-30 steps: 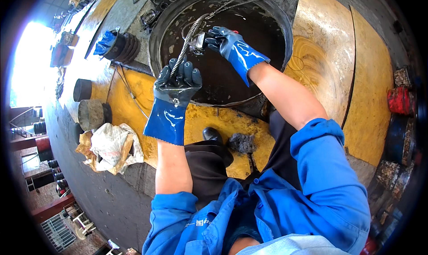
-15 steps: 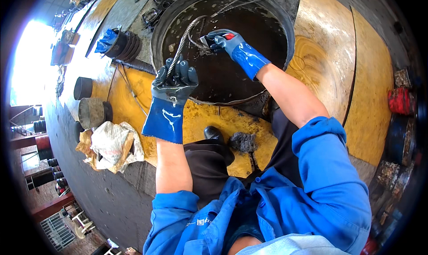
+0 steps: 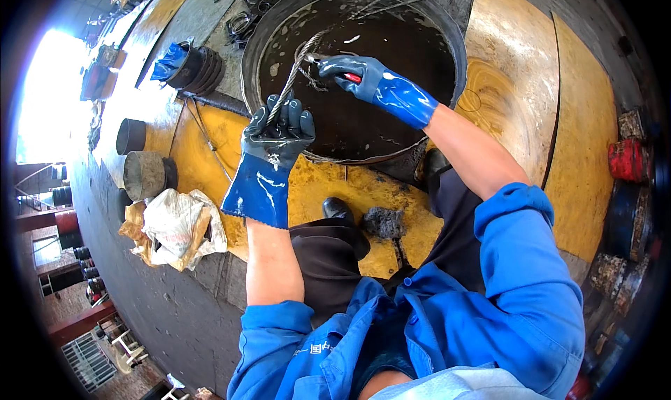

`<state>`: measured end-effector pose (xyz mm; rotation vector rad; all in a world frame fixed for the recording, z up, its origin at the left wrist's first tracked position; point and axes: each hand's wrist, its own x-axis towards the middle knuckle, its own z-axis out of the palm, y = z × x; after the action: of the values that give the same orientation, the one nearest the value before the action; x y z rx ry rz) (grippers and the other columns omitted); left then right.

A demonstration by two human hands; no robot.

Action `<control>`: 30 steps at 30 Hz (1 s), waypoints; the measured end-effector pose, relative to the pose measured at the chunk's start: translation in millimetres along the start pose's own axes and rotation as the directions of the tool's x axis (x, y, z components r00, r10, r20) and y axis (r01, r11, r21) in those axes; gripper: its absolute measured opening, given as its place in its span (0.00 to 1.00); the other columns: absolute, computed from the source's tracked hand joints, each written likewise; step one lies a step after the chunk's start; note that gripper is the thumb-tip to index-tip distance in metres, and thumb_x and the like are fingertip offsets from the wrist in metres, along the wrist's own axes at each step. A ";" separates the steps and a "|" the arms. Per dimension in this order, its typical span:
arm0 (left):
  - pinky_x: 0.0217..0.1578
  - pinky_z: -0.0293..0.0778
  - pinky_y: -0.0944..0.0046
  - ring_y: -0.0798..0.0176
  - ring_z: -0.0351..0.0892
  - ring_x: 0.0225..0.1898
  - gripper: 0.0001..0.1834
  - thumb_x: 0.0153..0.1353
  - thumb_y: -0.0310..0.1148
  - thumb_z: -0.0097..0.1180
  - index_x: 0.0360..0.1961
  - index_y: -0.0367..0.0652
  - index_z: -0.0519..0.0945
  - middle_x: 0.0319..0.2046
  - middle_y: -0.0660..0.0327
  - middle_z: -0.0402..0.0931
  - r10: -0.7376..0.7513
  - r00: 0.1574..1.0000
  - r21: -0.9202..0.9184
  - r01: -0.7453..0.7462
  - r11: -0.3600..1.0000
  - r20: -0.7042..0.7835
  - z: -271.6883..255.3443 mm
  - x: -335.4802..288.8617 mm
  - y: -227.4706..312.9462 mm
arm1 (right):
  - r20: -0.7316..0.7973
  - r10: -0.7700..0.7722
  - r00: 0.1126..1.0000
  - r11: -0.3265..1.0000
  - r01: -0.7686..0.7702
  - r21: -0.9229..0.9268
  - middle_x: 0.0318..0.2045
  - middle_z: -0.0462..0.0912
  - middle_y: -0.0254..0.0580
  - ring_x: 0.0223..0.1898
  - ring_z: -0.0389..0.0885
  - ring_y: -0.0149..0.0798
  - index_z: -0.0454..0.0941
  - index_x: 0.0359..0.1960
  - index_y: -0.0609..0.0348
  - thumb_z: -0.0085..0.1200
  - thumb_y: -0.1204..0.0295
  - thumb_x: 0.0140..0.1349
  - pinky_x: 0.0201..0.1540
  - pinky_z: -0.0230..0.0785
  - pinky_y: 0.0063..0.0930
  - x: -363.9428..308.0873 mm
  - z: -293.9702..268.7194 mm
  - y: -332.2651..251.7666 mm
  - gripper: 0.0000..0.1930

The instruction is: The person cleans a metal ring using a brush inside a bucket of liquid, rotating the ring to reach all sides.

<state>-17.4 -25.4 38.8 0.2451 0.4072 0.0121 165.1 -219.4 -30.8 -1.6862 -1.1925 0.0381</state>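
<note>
Left hand [image 3: 276,131], in a dark-fingered blue glove, fisted tight round a twisted wire rope [image 3: 285,92], fingers closed fully on it, over the near rim of a big round black tub [image 3: 458,71] of dark oily liquid. From that fist, rope running up and to the right, long axis on a steep diagonal away from the body, toward a bend or loop just left of the right hand [image 3: 349,71]. Right hand, gloved likewise, clamped on a small red-handled tool [image 3: 354,77], its metal nose pointing left at the rope's upper bend [image 3: 311,56]; touching or only just beside, hard to tell, and tool kind uncertain, perhaps pliers or cutters. Rope's working end thus nearer the right hand, above and right of the left grip, held clear of the liquid between the two gloves. Beyond the bend, thinner strands [image 3: 391,1] leading on toward the tub's far rim, up and right. Below the hands, yellow-painted, grease-stained deck [image 3: 328,183], a black shoe [image 3: 337,208] and a wad of steel wool or dirty rag [image 3: 383,223] between the knees. Off to the left, crumpled cloth or paper [image 3: 175,225], short grey pipe sections [image 3: 143,173] and a stack of dark rings with a blue glove [image 3: 171,61] draped on them, well apart from both hands.
</note>
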 end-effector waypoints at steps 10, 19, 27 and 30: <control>0.53 0.73 0.45 0.54 0.78 0.45 0.11 0.61 0.35 0.58 0.42 0.42 0.83 0.36 0.57 0.83 -0.071 0.997 -0.010 0.071 0.997 0.027 -3.3 4.2 -5.8 | 0.102 0.272 0.957 0.958 -0.279 0.068 0.51 0.85 0.40 0.53 0.82 0.36 0.82 0.51 0.54 0.56 0.83 0.62 0.61 0.73 0.31 3.4 11.8 26.7 0.17; 0.52 0.76 0.43 0.48 0.83 0.46 0.09 0.63 0.32 0.56 0.42 0.43 0.83 0.39 0.53 0.85 -0.130 0.991 0.012 0.130 0.991 0.007 -4.0 4.9 -9.2 | 0.086 0.136 0.987 0.980 -0.147 0.137 0.50 0.84 0.43 0.51 0.82 0.38 0.81 0.52 0.56 0.58 0.80 0.60 0.57 0.74 0.34 14.7 0.5 6.8 0.17; 0.51 0.75 0.44 0.50 0.82 0.42 0.11 0.65 0.34 0.53 0.43 0.42 0.82 0.40 0.52 0.83 -0.135 0.989 0.043 0.138 0.990 -0.067 -0.8 3.3 -13.5 | 0.261 -0.016 0.965 1.000 0.016 0.003 0.51 0.83 0.49 0.51 0.82 0.52 0.80 0.52 0.55 0.56 0.84 0.54 0.56 0.75 0.38 9.1 2.0 -8.4 0.21; 0.53 0.76 0.42 0.48 0.83 0.45 0.10 0.65 0.34 0.55 0.44 0.43 0.82 0.43 0.51 0.84 -0.135 0.987 0.084 0.142 0.986 -0.082 8.4 0.1 -20.9 | 0.475 0.173 0.863 0.968 -0.061 -0.242 0.48 0.83 0.49 0.49 0.81 0.55 0.79 0.54 0.51 0.57 0.83 0.49 0.51 0.76 0.42 8.8 11.2 -7.4 0.27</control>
<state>-14.8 -47.6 41.2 0.3054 0.5010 -0.1337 158.6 -205.3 -26.4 -2.0169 -1.5091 0.4555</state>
